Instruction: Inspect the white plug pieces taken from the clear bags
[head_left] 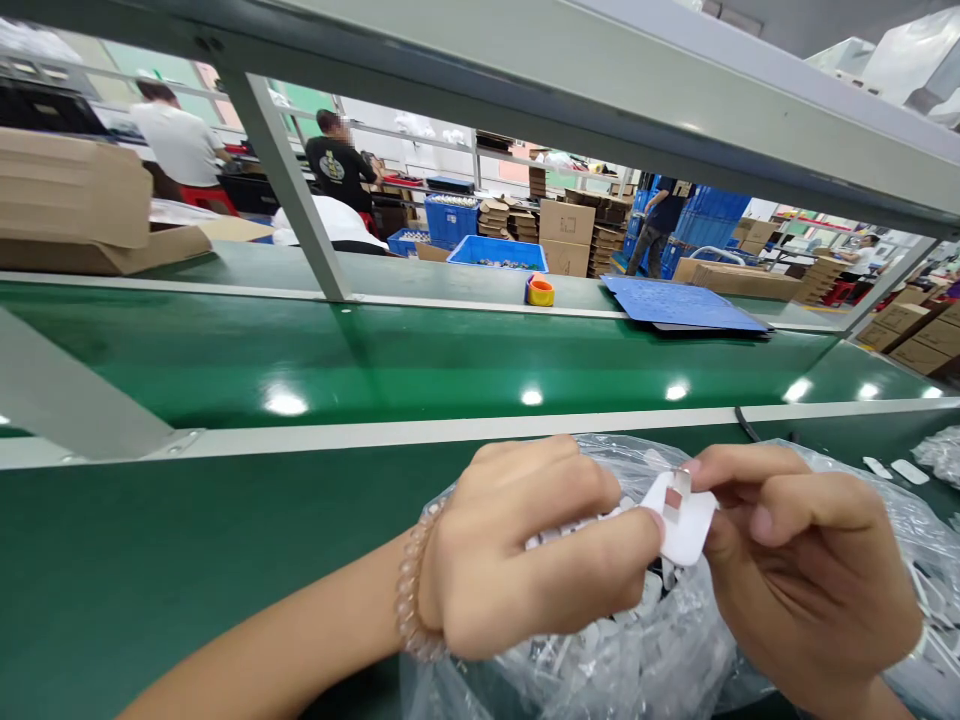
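Observation:
Both hands meet low in the view over a clear plastic bag (637, 660) full of small white parts. My left hand (525, 550), with a bead bracelet on its wrist, is closed, and its thumb presses the edge of a small white plug piece (684, 525) with a metal prong. My right hand (802, 580) is closed too, pinching the same white piece from the right with thumb and fingers. The bag rests on the green work surface (187, 570).
A green conveyor belt (375, 360) runs across behind the hands. On its far side lie a blue sheet (682, 302), an orange tape roll (540, 291) and a cardboard box (75, 205). A grey frame post (289, 180) stands left of centre. Other people work far behind among boxes and blue crates.

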